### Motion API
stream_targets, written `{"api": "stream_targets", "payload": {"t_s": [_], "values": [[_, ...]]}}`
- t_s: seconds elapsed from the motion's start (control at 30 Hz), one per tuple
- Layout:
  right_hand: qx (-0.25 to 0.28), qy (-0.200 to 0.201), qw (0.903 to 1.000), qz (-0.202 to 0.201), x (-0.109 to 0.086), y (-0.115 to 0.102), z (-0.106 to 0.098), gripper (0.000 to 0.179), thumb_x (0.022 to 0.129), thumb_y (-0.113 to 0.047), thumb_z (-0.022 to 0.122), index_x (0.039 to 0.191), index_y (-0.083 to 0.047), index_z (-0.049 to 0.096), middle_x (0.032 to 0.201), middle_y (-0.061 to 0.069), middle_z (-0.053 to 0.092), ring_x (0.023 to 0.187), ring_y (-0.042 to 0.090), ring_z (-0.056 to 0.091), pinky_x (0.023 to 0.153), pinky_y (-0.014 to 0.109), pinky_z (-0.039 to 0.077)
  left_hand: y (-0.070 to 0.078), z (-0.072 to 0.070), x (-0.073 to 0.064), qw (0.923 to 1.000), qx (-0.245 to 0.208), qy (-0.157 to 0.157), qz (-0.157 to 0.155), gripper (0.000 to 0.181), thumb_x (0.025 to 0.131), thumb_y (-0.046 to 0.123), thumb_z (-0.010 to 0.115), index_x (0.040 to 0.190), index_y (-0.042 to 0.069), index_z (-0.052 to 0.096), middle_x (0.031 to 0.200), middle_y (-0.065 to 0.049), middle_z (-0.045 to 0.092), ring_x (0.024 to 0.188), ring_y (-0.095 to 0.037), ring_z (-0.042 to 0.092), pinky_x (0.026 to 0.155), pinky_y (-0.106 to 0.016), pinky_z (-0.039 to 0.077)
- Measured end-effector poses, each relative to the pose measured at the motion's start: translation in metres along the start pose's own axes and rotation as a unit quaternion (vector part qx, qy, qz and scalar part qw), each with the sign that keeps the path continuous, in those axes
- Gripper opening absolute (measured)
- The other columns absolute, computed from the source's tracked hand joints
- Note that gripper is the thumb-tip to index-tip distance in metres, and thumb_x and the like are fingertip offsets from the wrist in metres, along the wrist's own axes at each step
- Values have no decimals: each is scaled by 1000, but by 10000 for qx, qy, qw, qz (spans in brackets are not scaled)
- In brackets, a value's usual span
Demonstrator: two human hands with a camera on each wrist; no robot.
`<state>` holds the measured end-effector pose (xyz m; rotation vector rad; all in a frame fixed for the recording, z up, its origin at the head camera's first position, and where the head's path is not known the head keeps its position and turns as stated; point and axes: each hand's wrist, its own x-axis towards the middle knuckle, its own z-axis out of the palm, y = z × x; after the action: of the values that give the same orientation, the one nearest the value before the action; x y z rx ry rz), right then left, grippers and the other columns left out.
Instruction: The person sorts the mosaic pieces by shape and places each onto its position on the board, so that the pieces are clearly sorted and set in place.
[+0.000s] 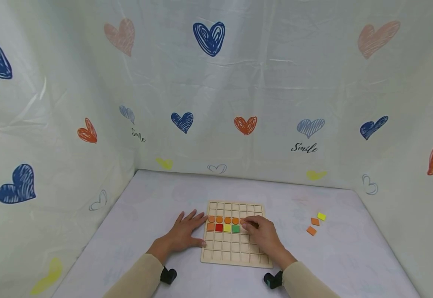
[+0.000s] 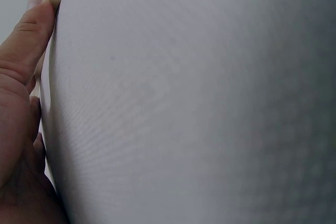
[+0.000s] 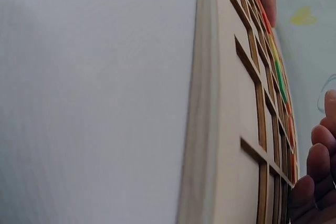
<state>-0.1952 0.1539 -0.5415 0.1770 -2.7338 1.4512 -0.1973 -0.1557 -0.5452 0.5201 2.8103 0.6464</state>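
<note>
A wooden grid board (image 1: 231, 256) lies on the table. One row of its cells holds several orange round pieces (image 1: 227, 220). In the row below sit an orange square (image 1: 210, 227), a red square (image 1: 219, 227), a yellow square (image 1: 227, 228) and a green square (image 1: 235, 228). My left hand (image 1: 180, 234) is spread on the table, its fingertips and thumb touching the board's left edge. With thumb and index finger, my right hand (image 1: 264, 236) pinches an orange round piece (image 1: 242, 221) at the right end of the round row; the fingertips partly hide it.
To the right of the board, two orange squares (image 1: 313, 226) and a yellow square (image 1: 321, 216) lie loose on the white tabletop (image 1: 350, 256). A white curtain (image 1: 261, 91) printed with hearts encloses the table at the back and sides.
</note>
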Motion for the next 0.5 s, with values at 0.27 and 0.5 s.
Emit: {"api": "stream_targets", "payload": {"t_s": [0.27, 0.5], "values": [[-361, 396, 9986, -8, 2, 16, -26, 28, 95, -18, 80, 121, -8, 77, 101, 0, 69, 91, 15, 58, 71, 24, 50, 0, 0, -1, 10000, -53, -25, -11, 93, 84, 56, 84, 162, 26, 44, 171, -2, 38, 164, -33, 19, 132, -63, 4], [-785, 442, 9945, 533, 1, 30, -60, 38, 98, -25, 76, 134, -12, 71, 122, 9, 68, 110, 24, 57, 81, 31, 52, -1, 0, -1, 10000, -22, -40, -3, 93, 84, 58, 83, 162, 26, 44, 171, -2, 38, 164, -33, 19, 132, -63, 4]]}}
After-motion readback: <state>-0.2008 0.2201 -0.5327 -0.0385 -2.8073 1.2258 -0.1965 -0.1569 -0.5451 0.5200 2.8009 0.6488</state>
